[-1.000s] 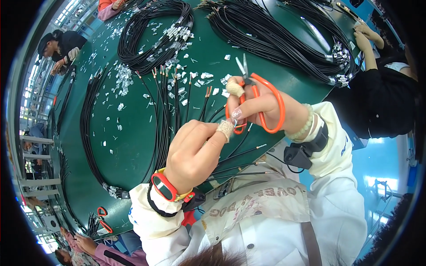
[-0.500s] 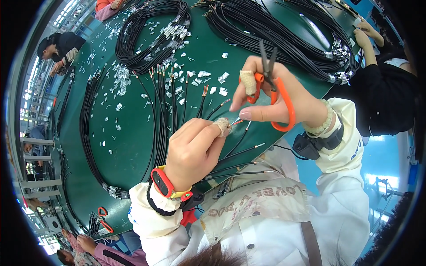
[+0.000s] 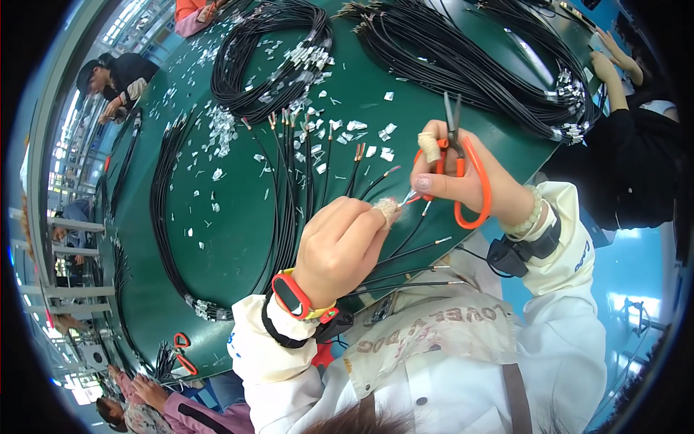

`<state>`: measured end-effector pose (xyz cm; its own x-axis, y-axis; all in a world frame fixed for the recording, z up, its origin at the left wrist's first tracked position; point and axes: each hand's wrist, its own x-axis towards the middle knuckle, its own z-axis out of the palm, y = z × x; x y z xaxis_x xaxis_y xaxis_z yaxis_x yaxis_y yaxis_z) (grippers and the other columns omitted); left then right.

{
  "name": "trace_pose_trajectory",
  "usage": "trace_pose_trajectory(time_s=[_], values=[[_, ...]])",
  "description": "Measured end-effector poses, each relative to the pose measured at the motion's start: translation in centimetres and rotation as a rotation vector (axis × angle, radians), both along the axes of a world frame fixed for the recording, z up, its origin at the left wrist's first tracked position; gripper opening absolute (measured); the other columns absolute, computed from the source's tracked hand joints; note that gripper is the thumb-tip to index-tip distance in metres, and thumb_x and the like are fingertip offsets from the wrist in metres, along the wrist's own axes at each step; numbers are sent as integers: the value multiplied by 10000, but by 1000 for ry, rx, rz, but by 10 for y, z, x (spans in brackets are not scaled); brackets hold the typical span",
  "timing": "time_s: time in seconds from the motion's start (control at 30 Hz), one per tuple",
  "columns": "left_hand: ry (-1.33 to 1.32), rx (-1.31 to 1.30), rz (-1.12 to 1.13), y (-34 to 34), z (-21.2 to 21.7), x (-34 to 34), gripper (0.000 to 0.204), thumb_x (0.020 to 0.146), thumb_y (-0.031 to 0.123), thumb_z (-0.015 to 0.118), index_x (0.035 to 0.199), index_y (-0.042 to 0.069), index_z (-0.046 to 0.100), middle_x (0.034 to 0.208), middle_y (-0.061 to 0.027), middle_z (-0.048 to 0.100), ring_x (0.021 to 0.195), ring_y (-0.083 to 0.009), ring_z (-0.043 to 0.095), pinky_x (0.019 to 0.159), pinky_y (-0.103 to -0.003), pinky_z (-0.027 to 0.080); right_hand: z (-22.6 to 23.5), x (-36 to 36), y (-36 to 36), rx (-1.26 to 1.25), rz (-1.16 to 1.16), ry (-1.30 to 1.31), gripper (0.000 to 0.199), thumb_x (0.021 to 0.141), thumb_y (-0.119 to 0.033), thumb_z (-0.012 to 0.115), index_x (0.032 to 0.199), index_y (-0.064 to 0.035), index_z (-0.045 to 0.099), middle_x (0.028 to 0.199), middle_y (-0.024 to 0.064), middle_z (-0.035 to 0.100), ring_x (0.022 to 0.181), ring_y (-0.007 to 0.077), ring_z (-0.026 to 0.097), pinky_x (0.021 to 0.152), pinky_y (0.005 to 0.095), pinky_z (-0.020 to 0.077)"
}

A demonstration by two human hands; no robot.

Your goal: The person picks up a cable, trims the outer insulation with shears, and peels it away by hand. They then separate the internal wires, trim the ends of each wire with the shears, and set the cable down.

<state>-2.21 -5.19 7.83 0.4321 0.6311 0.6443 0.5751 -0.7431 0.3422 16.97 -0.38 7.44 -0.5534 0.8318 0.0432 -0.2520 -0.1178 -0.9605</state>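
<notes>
My left hand [image 3: 336,242] is closed, its taped fingertips pinching a cable whose stripped wire ends [image 3: 409,197] stick out toward the right. Most of that cable is hidden under the hand. Orange-handled scissors [image 3: 476,177] hang on the fingers of my right hand [image 3: 466,155], blades pointing away from me. A wrapping covers one finger of this hand too. Its thumb and fingertips are pressed together at the wire ends. Black cables [image 3: 289,195] with bared, coloured tips lie just beyond my left hand, and a few more cable ends point right beneath it.
A green table [image 3: 217,249] carries coiled black cable bundles [image 3: 224,79] and a long bundle [image 3: 434,65] at the back. Clear plastic scraps [image 3: 220,130] are scattered around. Another pair of orange scissors [image 3: 184,353] lies near the left edge. Co-workers sit around the table, one close at right [image 3: 614,166].
My right thumb and fingers have come together at the wire ends, where they were apart before. The scissors tilted with that hand. The whole view has shifted slightly.
</notes>
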Motion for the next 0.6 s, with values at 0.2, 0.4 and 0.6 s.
trace_pose_trajectory(time_s=[0.2, 0.4, 0.6], values=[[30, -41, -20, 3, -4, 10, 164, 644, -27, 696, 732, 8, 562, 584, -70, 511, 471, -160, 477, 397, -248, 357, -2, 12, 1, 24, 80, -51, 307, 717, 15, 629, 818, -79, 356, 720, 53, 548, 697, 100, 510, 649, 217, 421], [-51, -88, -63, 1, -5, 17, 174, 649, -33, 692, 749, 9, 557, 592, -72, 524, 475, -157, 487, 403, -243, 362, -19, 19, 3, -7, 140, 76, 312, 717, 26, 621, 834, -75, 350, 722, 55, 551, 720, 115, 522, 658, 230, 427], [-68, -93, -61, 2, -4, 23, 176, 649, -38, 690, 752, 10, 555, 599, -77, 534, 477, -164, 495, 412, -243, 371, -14, 21, -2, 68, 14, 115, 322, 708, 13, 632, 819, -81, 345, 735, 70, 562, 734, 122, 535, 665, 233, 433]])
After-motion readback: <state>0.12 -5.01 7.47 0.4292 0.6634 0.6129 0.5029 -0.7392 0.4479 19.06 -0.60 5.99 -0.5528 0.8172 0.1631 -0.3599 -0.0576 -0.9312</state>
